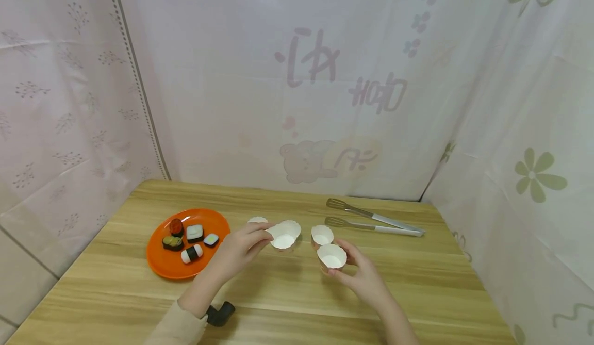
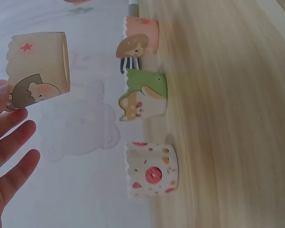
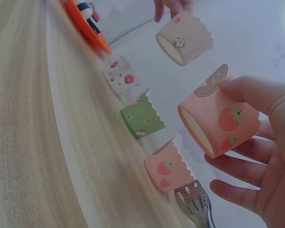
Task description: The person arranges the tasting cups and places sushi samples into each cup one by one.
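My left hand [image 1: 238,252] pinches a beige paper baking cup [image 2: 38,61] with a cartoon face between thumb and fingertips, raised above the table. To the right, a pink baking cup [image 3: 218,114] with strawberries is gripped at its sides by my right hand [image 1: 364,278], also in the air. Behind them three more cups stand upright in a row on the table. These are a white doughnut-print cup [image 2: 152,168], a green cup with a dog [image 2: 154,97] and a second pink strawberry cup [image 1: 322,235]. In the head view the held beige cup overlaps the green one.
An orange plate [image 1: 171,270] with several sushi pieces lies on the left of the wooden table [image 1: 297,304]. Metal tongs [image 1: 380,221] with slotted ends lie spread at the back right. Patterned curtains [image 1: 260,102] enclose the table's back and sides.
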A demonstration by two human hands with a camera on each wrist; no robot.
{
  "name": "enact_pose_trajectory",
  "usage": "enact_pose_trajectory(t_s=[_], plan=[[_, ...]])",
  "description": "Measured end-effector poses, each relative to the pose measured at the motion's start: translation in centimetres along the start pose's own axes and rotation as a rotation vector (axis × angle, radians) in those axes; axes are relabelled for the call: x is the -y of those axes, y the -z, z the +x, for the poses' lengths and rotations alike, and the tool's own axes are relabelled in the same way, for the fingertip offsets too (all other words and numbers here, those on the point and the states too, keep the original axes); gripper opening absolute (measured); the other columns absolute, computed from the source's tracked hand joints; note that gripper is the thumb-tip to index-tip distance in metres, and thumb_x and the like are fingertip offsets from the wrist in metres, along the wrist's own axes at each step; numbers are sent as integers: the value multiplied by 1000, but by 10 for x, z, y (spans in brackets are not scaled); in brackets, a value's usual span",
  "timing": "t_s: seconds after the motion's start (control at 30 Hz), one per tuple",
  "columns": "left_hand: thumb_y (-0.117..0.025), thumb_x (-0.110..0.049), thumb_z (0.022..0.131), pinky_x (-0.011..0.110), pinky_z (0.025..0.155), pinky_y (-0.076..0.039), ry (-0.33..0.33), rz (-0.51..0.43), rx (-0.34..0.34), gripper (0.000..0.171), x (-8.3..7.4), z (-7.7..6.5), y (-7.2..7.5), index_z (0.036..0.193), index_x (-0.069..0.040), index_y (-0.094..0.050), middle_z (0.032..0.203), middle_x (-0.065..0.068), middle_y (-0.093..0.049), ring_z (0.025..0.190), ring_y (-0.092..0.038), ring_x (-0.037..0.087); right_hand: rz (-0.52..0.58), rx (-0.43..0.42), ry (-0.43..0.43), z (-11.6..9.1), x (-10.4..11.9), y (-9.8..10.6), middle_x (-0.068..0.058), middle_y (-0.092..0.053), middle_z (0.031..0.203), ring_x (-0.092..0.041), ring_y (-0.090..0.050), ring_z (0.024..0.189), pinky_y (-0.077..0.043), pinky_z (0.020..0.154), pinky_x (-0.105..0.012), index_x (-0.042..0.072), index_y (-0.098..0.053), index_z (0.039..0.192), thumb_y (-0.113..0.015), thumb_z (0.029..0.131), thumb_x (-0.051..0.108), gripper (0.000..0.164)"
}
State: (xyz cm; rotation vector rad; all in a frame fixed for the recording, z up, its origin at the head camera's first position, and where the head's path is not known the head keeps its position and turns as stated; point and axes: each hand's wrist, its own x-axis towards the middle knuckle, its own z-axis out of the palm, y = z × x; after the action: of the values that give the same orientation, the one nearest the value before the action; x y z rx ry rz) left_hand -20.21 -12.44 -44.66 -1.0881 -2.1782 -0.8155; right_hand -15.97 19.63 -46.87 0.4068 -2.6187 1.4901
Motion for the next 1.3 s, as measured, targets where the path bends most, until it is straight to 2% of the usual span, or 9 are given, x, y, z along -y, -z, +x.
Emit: enact_pose_trajectory(t_s=[0.67,1.0,1.2,1.3], plan=[[-78,1,76,30,78,-57,1,63,9,21,13,-22,11,92,-12,-72,109,7,-68,99,-65,22,14,8,1,-1,-1,0,-1,-61,121,-24,-59,100,-38,89,-70,18,-51,137,-83,75,31,71],[-82,0,71,30,75,-57,-39,110,33,25,22,-34,11,90,-13,-72,105,7,-68,93,-66,22,19,9,8,-1,-3,-1,-2,-62,121,-24,-59,100,-37,89,-72,14,-51,137,-83,75,27,71],[-81,0,72,30,75,-57,6,120,76,26,23,-39,16,91,-14,-72,107,8,-67,94,-65,21,12,20,11,1,-2,0,-1,-61,122,-21,-59,101,-42,89,-65,14,-50,138,-82,76,31,72],[-80,0,74,30,74,-57,17,116,87,23,26,-42,17,90,-14,-72,108,8,-67,94,-65,21,11,20,13,1,-2,-1,-2,-61,121,-23,-59,100,-42,88,-66,15,-50,138,-83,76,28,71]])
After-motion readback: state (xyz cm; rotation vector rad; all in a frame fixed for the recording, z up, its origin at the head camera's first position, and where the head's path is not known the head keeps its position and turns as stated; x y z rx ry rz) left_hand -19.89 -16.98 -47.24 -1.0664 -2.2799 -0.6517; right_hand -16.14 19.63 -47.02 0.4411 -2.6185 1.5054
